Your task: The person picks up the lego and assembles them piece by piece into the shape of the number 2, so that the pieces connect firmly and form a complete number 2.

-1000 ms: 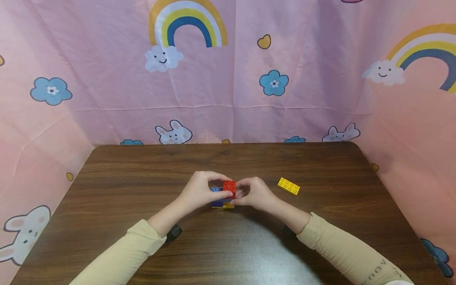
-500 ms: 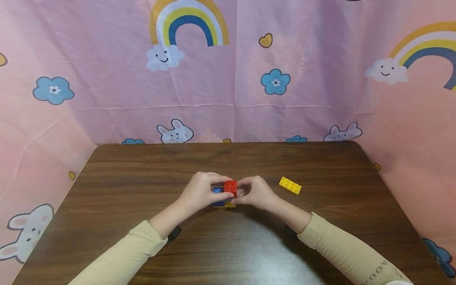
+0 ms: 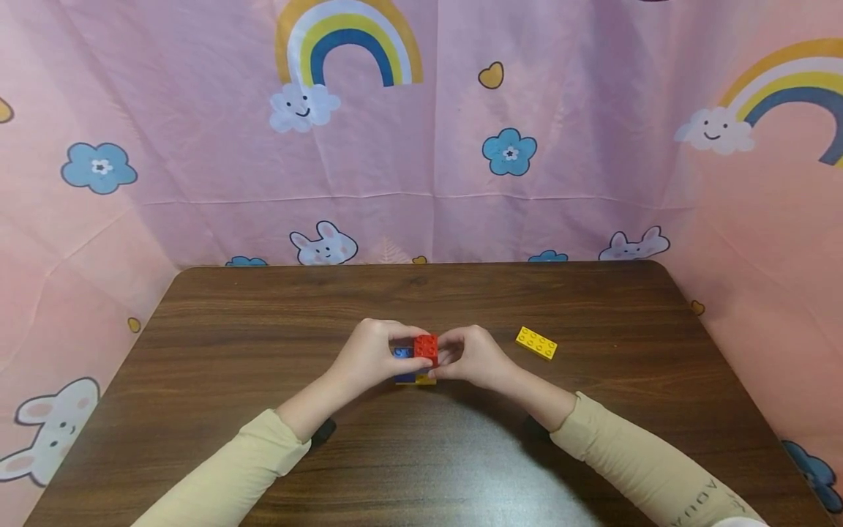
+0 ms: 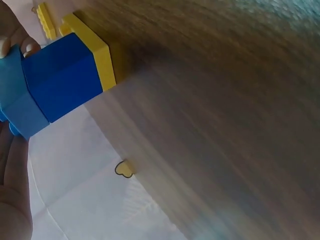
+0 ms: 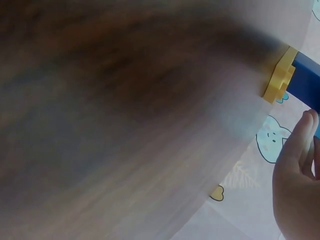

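A small stack of toy building bricks stands on the table in front of me. Its base is a yellow plate (image 4: 105,60), with a dark blue brick (image 4: 65,80) above that and a lighter blue brick (image 3: 402,353) higher up. On the stack's right end sits a red brick (image 3: 426,344), studs upward. My left hand (image 3: 365,353) pinches the red brick, thumb in front and fingers behind. From the right, my right hand (image 3: 477,359) grips the stack's end around the lighter blue brick, its thumb at the front corner. My hands partly hide the stack's middle.
A loose yellow plate (image 3: 536,343) with several studs lies to the right of my right hand. The brown wooden table (image 3: 263,300) meets pink printed cloth (image 3: 395,161) at its back and sides.
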The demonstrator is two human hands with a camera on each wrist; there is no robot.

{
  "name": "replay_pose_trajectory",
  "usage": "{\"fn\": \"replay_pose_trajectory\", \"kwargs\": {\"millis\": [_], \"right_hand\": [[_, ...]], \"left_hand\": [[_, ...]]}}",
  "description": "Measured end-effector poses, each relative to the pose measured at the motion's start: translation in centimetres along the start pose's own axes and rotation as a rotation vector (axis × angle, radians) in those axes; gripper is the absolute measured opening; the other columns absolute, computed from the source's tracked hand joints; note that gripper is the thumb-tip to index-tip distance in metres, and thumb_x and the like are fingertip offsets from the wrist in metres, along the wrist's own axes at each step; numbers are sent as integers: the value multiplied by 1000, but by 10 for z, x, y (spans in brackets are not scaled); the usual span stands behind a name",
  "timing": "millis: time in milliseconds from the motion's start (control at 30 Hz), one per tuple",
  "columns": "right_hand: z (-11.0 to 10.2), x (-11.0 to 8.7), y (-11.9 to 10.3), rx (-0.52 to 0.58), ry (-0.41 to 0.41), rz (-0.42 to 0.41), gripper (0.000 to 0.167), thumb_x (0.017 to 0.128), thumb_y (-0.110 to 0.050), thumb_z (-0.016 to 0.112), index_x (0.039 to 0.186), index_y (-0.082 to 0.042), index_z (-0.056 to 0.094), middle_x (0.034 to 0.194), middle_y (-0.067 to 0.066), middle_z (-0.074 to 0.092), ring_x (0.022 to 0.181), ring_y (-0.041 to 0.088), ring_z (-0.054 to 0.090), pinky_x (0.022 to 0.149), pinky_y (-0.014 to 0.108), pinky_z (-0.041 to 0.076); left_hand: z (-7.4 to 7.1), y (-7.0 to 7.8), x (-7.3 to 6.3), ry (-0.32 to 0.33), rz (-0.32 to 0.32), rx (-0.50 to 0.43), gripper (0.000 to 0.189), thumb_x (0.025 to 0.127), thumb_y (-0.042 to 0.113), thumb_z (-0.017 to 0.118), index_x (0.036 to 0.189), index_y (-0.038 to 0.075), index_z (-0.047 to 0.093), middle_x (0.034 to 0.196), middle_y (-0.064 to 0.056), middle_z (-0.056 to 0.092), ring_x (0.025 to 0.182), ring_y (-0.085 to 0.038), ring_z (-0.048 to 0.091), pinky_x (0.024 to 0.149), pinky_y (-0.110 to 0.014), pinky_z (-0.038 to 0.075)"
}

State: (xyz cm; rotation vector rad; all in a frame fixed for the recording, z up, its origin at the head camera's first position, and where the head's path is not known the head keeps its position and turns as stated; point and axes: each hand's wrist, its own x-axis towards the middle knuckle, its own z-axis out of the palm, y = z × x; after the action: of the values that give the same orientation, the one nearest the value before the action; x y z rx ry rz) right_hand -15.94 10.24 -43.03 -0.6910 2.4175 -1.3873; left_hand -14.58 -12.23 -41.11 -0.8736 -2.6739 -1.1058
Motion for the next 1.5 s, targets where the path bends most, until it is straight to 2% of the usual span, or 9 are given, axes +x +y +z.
{"fn": "replay_pose_trajectory", "kwargs": {"millis": [333,467,700,967,1200,1500], "right_hand": [[-1,-1,-1,10,1,16,34,81,-4,92,109,8,77,99,19,81,82,16,77,74,24,66],[0,0,0,8,-2,14,34,81,-4,91,108,8,77,99,19,81,82,15,78,74,23,66],[-2,0,-1,-17,-9,31,33,81,-5,92,109,6,77,100,17,81,84,17,79,75,26,67],[-1,0,-1,-14,-13,35,34,81,-4,91,111,6,77,101,18,81,85,18,79,76,25,66],[0,0,-1,2,-14,26,35,82,-4,91,112,7,77,100,18,81,85,18,79,76,24,66],[1,0,1,-4,-3,37,37,81,-7,92,112,6,77,99,16,81,84,15,78,77,24,66]], "left_hand": [[-1,2,3,-14,9,33,36,80,23,95,109,7,83,100,-6,84,92,-18,80,79,-33,66],[0,2,2,-14,-4,15,35,80,21,95,109,7,83,101,-6,84,93,-19,80,81,-35,67],[5,-1,-1,11,-83,-100,35,81,21,95,111,9,83,105,-5,84,100,-20,79,89,-40,66],[8,-5,-4,23,-174,-260,38,79,16,96,114,10,82,108,-7,83,101,-21,79,88,-35,66],[8,-8,-6,12,-188,-396,38,82,8,93,117,4,80,112,-13,82,104,-26,78,94,-37,66],[10,-13,-8,-6,-200,-453,37,85,7,90,120,4,78,116,-13,81,108,-25,76,100,-43,63]]}}
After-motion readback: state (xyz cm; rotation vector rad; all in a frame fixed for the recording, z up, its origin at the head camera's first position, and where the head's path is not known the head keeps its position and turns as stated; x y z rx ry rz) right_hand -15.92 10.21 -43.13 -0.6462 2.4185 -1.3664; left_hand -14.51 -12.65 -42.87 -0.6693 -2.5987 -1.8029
